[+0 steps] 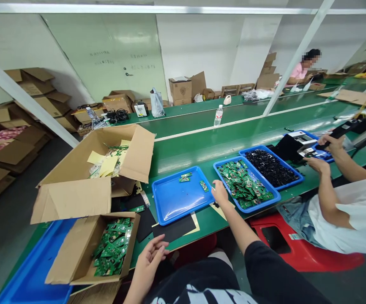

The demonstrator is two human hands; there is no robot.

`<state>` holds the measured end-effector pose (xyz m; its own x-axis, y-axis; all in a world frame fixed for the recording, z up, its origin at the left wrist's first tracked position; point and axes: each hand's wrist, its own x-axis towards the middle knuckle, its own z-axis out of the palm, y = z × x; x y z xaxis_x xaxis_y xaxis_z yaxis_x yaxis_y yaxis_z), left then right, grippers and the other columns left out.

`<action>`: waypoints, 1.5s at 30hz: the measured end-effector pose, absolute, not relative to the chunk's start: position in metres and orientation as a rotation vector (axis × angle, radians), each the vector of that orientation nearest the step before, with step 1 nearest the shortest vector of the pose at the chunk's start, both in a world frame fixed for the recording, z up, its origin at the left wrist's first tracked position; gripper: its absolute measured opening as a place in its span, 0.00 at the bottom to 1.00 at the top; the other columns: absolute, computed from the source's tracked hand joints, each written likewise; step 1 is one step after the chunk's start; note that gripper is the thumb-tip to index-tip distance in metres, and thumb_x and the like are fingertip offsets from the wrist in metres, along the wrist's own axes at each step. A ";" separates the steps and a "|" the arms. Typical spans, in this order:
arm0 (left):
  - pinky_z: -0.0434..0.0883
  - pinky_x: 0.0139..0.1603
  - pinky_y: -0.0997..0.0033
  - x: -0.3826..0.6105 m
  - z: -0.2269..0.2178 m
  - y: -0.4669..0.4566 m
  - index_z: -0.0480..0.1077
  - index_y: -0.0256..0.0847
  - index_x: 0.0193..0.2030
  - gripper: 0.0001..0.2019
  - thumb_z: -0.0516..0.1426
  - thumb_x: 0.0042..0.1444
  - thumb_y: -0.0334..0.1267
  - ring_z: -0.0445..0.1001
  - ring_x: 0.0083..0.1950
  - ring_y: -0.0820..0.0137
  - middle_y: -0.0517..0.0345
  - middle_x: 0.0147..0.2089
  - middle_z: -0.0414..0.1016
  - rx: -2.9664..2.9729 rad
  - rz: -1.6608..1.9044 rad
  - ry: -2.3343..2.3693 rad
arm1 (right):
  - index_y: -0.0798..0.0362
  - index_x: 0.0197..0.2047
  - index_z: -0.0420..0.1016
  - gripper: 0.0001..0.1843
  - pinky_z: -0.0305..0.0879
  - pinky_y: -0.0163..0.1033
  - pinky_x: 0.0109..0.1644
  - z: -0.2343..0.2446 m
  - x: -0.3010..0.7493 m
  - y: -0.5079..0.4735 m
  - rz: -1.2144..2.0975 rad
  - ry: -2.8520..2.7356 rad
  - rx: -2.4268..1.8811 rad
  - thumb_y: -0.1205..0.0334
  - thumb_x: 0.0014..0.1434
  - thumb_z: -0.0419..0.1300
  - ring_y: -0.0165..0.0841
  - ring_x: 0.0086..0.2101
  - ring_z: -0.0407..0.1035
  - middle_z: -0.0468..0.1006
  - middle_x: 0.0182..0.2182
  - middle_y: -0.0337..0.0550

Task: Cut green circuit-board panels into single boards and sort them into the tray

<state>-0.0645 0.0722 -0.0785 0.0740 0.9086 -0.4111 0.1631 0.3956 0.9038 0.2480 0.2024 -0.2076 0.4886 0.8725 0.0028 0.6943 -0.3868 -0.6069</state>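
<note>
My right hand (220,193) is at the right rim of a blue tray (173,204), its fingers bent over the edge. Only a few green circuit boards (203,185) lie in that tray, near its far side and right side. Nearer to me, my left hand (151,257) hangs in front of the table edge, fingers loosely curled and apart, holding nothing. Beside it on the left, a small cardboard box (130,257) holds a heap of green circuit boards (111,249). Black sheets (175,231) lie partly under the tray.
A second blue tray (276,197) is heaped with circuit boards; another (301,178) holds small black parts. A large open carton (72,196) stands at left. At right a co-worker's hands (330,143) hold a black device. A water bottle (218,116) stands farther back.
</note>
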 end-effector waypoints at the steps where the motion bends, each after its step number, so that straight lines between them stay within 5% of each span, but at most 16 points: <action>1: 0.70 0.37 0.67 -0.065 -0.078 0.072 0.66 0.38 0.43 0.26 0.60 0.40 0.52 0.75 0.36 0.64 0.51 0.37 0.76 1.053 0.748 1.393 | 0.51 0.41 0.63 0.14 0.57 0.34 0.44 -0.211 0.235 0.206 0.473 -1.347 -2.181 0.71 0.50 0.54 0.34 0.43 0.65 0.67 0.43 0.45; 10: 0.70 0.38 0.65 -0.082 -0.078 0.059 0.67 0.38 0.41 0.26 0.60 0.37 0.53 0.75 0.36 0.63 0.51 0.36 0.76 1.028 0.756 1.446 | 0.56 0.42 0.61 0.12 0.59 0.42 0.42 -0.221 0.200 0.224 0.710 -1.218 -2.211 0.74 0.55 0.46 0.39 0.41 0.68 0.71 0.40 0.55; 20: 0.70 0.37 0.66 -0.095 -0.084 0.063 0.70 0.37 0.40 0.23 0.60 0.39 0.50 0.75 0.35 0.64 0.50 0.37 0.75 1.058 0.735 1.392 | 0.51 0.36 0.54 0.12 0.67 0.35 0.27 -0.193 0.165 0.172 1.113 -0.835 -1.758 0.65 0.49 0.54 0.31 0.23 0.70 0.68 0.21 0.32; 29: 0.67 0.43 0.64 -0.063 -0.077 0.093 0.70 0.36 0.42 0.22 0.61 0.41 0.47 0.71 0.45 0.61 0.47 0.44 0.73 0.892 0.923 1.177 | 0.50 0.33 0.58 0.22 0.63 0.33 0.22 -0.125 0.068 0.077 1.639 -0.618 -0.948 0.59 0.38 0.67 0.25 0.18 0.66 0.68 0.23 0.30; 37: 0.66 0.40 0.70 -0.081 -0.054 0.091 0.71 0.37 0.34 0.13 0.59 0.45 0.44 0.71 0.34 0.71 0.57 0.30 0.74 0.758 1.167 1.015 | 0.49 0.39 0.65 0.18 0.66 0.42 0.42 -0.100 0.058 0.055 1.660 -0.702 -0.883 0.60 0.44 0.65 0.34 0.37 0.71 0.70 0.42 0.42; 45: 0.61 0.28 0.76 -0.089 -0.048 0.075 0.71 0.35 0.32 0.11 0.60 0.42 0.39 0.62 0.23 0.77 0.65 0.20 0.66 1.046 0.893 1.165 | 0.47 0.48 0.67 0.23 0.55 0.50 0.55 -0.083 0.051 0.039 1.654 -0.821 -0.788 0.59 0.47 0.63 0.40 0.51 0.61 0.66 0.53 0.47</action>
